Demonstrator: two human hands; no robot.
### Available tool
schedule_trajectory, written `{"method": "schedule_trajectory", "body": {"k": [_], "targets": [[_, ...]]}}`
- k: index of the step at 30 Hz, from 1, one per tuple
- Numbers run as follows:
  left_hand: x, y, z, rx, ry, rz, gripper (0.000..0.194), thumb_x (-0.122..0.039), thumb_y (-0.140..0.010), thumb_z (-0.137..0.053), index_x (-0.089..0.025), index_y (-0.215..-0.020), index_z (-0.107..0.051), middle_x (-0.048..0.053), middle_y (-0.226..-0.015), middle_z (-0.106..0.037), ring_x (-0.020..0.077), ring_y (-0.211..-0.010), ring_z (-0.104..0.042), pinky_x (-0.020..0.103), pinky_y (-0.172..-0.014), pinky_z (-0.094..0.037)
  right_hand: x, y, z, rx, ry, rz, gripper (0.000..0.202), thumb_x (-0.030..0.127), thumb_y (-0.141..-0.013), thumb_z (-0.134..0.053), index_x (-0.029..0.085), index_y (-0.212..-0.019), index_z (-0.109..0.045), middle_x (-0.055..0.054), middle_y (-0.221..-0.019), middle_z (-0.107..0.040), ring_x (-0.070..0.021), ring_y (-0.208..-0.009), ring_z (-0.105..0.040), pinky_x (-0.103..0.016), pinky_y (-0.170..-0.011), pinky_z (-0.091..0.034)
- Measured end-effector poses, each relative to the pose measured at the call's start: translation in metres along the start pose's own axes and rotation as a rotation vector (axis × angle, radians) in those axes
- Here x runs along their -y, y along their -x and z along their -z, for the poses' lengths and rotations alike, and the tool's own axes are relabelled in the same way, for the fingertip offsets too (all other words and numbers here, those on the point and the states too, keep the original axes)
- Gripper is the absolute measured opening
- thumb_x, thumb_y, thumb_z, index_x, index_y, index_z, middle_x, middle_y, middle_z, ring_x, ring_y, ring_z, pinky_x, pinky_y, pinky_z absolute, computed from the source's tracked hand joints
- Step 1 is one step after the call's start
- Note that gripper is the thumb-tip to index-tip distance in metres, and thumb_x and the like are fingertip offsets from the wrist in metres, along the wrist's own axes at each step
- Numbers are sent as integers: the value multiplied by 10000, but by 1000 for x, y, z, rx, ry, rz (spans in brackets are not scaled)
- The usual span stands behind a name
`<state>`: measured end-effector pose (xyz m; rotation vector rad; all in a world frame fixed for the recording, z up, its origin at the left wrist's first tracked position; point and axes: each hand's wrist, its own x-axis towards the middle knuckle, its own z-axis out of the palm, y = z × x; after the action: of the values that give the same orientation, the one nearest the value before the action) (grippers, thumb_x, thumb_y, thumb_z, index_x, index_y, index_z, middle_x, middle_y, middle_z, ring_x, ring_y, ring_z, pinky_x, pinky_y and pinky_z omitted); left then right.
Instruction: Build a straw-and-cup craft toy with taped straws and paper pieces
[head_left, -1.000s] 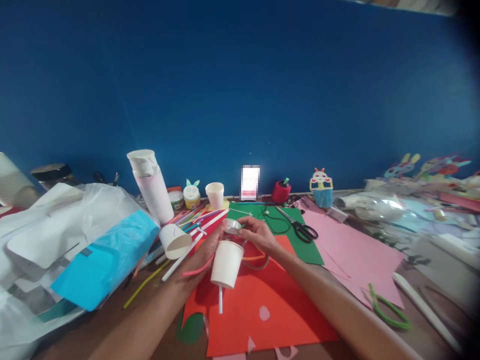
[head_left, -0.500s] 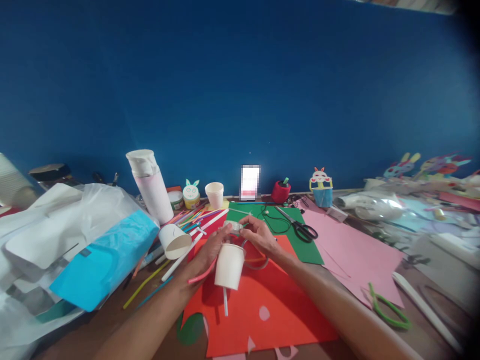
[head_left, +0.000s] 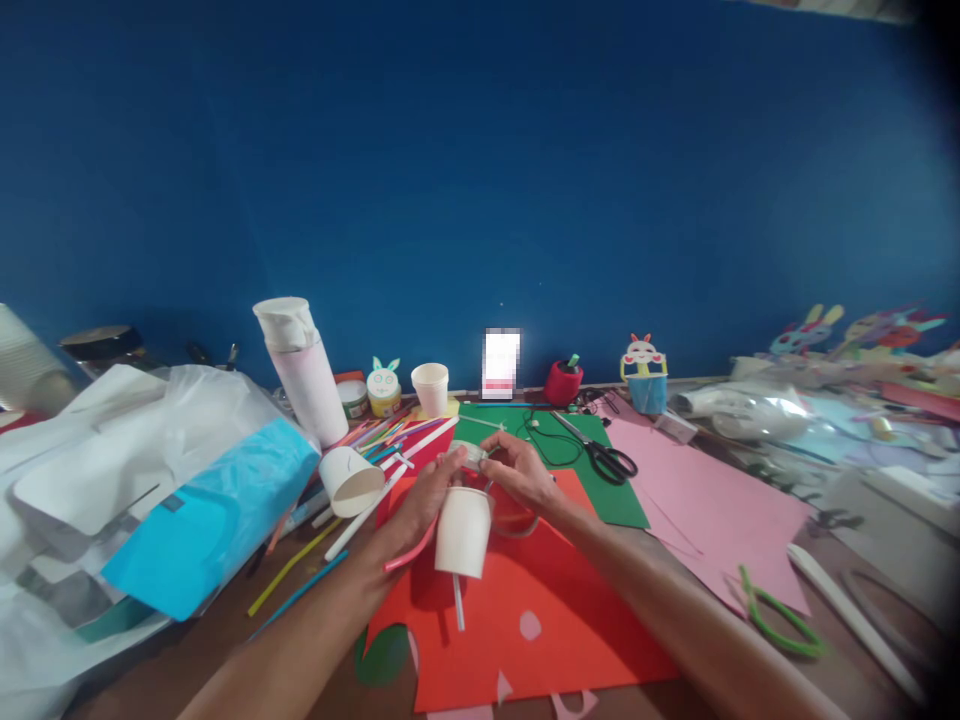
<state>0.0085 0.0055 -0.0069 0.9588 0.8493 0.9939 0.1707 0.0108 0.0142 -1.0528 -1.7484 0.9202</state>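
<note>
while the left hand [head_left: 429, 492] and right hand [head_left: 523, 474] pinch the clear tape roll [head_left: 471, 455] between them, the white cup [head_left: 463, 535] tilts just below, blocking some red paper [head_left: 559, 600]; scissors [head_left: 611, 463] lie right, tipped cup [head_left: 351, 482] left.

Tape roll [head_left: 471, 455] partly hidden by left hand [head_left: 426, 498]; right hand's [head_left: 523, 472] exact grip too small to read. Screen [head_left: 500, 362] at table's [head_left: 214, 622] back edge is pixelated. Cup stack [head_left: 24, 358] cropped at left. Rabbit cutouts [head_left: 796, 336], table's back right, blurred.
</note>
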Motion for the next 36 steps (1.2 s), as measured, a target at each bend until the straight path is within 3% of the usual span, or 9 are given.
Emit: {"method": "schedule_trajectory", "body": {"k": [7, 14, 26, 36], "targets": [[-1, 2, -2, -22, -28, -4, 379, -524, -723, -537, -175, -645, -416, -63, -500, -392, 60, -388, -364, 205, -408, -294, 0, -2, -1, -27, 113, -24, 140, 118, -669, -476, 175, -771, -553, 17, -622, -592, -115, -538, -538, -196, -479, -376], [-2, 2, -3, -36, -34, 33, 383, -538, -722, -529, -176, -657, -422, -52, -505, -411, 73, -404, -407, 206, -422, -313, 2, 0, 0, -16, 90, 32, 106, 191, -717, -527, 176, -820, -546, 9, -658, -615, -122, -580, -567, -205, -524, -415], [-6, 5, -8, -61, -139, -36, 403, -536, -709, -549, -169, -608, -415, -56, -500, -377, 61, -410, -347, 197, -404, -293, 1, -1, 1, -56, 277, 115, 136, 122, -635, -530, 172, -757, -567, 11, -710, -593, -115, -625, -520, -203, -561, -398], [-4, 6, -10, -36, -61, -14, 404, -534, -681, -581, -169, -617, -419, -67, -487, -374, 54, -396, -329, 196, -396, -271, -9, -1, -1, -79, 239, 87, 157, 72, -617, -450, 166, -691, -552, 21, -621, -567, -102, -562, -496, -193, -521, -365]]}}
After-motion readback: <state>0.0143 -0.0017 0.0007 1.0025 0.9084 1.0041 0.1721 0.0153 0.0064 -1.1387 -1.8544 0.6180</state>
